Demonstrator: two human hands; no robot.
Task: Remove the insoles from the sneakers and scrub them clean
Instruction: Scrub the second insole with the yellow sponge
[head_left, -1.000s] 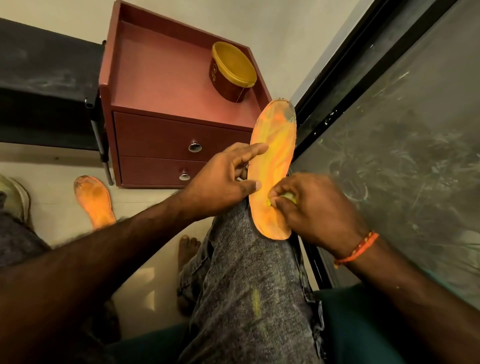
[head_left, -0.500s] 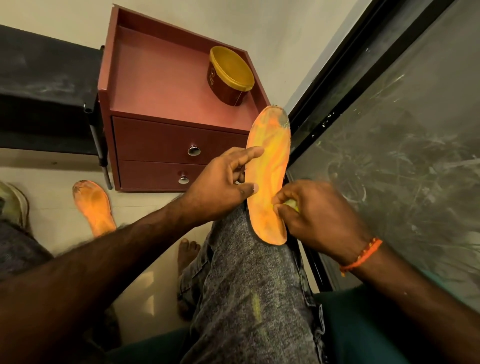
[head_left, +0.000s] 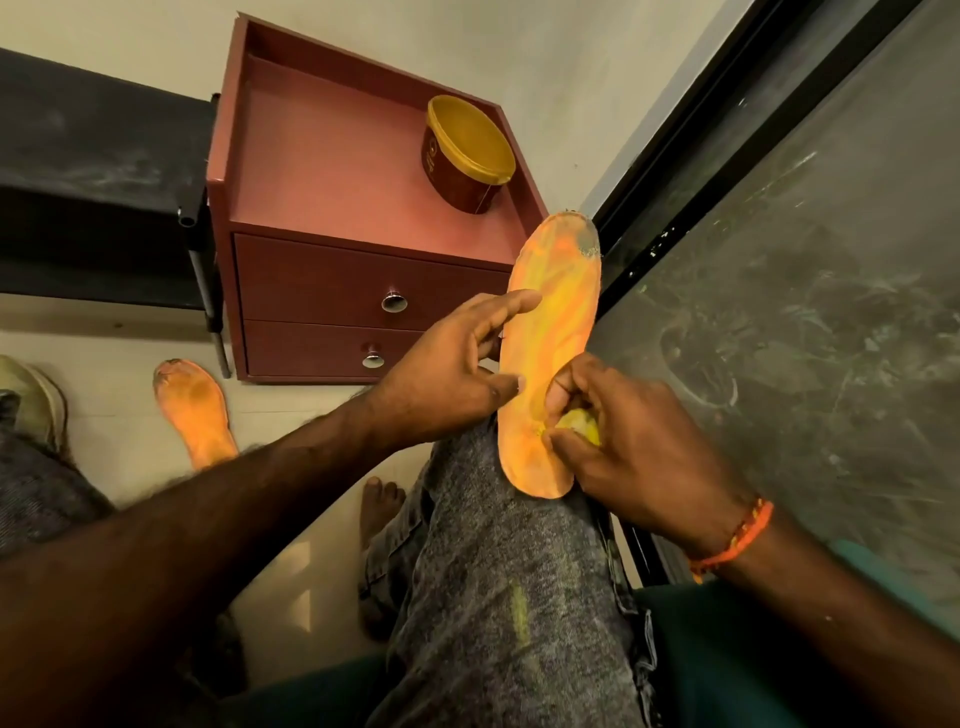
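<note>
An orange insole stands on my right knee, heel end down, its grey worn toe end pointing up. My left hand holds its left edge with thumb and fingers. My right hand is closed on a small yellow-green scrubber and presses it against the insole's lower half. A second orange insole lies flat on the floor at the left. Part of a pale sneaker shows at the far left edge.
A dark red two-drawer cabinet stands ahead, with a yellow-lidded tub on top. A dark dusty glass panel in a black frame fills the right side. A black shelf is at the left. My bare foot rests on the floor.
My right hand with the scrubber has shifted along the insole's lower part. The left hand keeps its hold on the insole's edge.
</note>
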